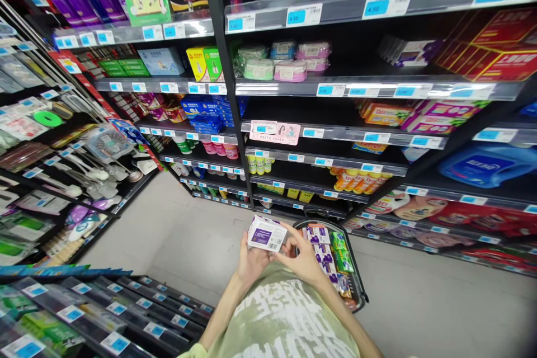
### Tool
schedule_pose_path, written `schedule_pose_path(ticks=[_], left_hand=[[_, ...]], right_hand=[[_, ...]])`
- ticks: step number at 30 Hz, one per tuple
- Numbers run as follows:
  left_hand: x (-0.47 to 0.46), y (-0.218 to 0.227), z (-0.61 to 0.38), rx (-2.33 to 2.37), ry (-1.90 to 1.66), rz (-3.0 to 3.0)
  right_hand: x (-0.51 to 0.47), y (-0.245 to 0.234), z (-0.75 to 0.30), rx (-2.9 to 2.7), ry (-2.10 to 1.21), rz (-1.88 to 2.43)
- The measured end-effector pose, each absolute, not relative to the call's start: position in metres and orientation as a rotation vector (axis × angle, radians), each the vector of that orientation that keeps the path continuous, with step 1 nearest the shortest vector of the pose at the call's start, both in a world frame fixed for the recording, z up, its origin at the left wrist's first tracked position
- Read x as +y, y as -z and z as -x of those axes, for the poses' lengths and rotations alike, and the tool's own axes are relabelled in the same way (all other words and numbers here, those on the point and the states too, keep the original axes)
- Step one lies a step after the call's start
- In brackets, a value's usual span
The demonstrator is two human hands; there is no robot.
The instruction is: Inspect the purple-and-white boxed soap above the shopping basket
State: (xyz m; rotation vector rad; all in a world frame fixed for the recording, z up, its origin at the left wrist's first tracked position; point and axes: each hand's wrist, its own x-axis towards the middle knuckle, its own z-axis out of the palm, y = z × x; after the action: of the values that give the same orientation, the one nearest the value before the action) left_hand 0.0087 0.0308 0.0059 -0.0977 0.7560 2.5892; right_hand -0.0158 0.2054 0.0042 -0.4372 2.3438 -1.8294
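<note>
In front of my body I hold a small white-and-purple box [267,233], its printed side with a barcode facing up. My left hand [251,263] grips it from the left and below, thumb along its left edge. The fingers of my right hand [302,260] close on its right end. Just right of my hands, a black shopping basket [364,293] sits low by the shelves. Inside it lie several similar white-and-purple boxes [321,240], green packs [342,251] and some orange ones, partly covered by my right hand and arm.
Ahead stands a tall black shelf unit [293,86] with wrapped soaps [289,61], red-and-gold boxes [495,45] and orange bottles [361,180]. Blue detergent jugs [489,165] are at right. Another rack [79,173] runs along the left, and a low shelf edge [113,307] is at lower left.
</note>
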Motion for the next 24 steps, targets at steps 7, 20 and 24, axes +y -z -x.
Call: schedule_pose_path(ticks=[7,20,24], left_hand=[[0.0306,-0.0062,-0.0078,0.744,-2.582,0.098],[0.0310,-0.0064,-0.0091,0.777,-2.581,0.084],[0.0310,-0.0079,-0.0088,0.781,-2.572,0.090]], right_hand=[[0.2059,-0.0033,0.0162,2.347,1.838,0.439],[0.2039,-0.0039,0.0158,2.344,1.832,0.429],[0.2038,-0.0027,0.0158,2.340,1.844,0.438]])
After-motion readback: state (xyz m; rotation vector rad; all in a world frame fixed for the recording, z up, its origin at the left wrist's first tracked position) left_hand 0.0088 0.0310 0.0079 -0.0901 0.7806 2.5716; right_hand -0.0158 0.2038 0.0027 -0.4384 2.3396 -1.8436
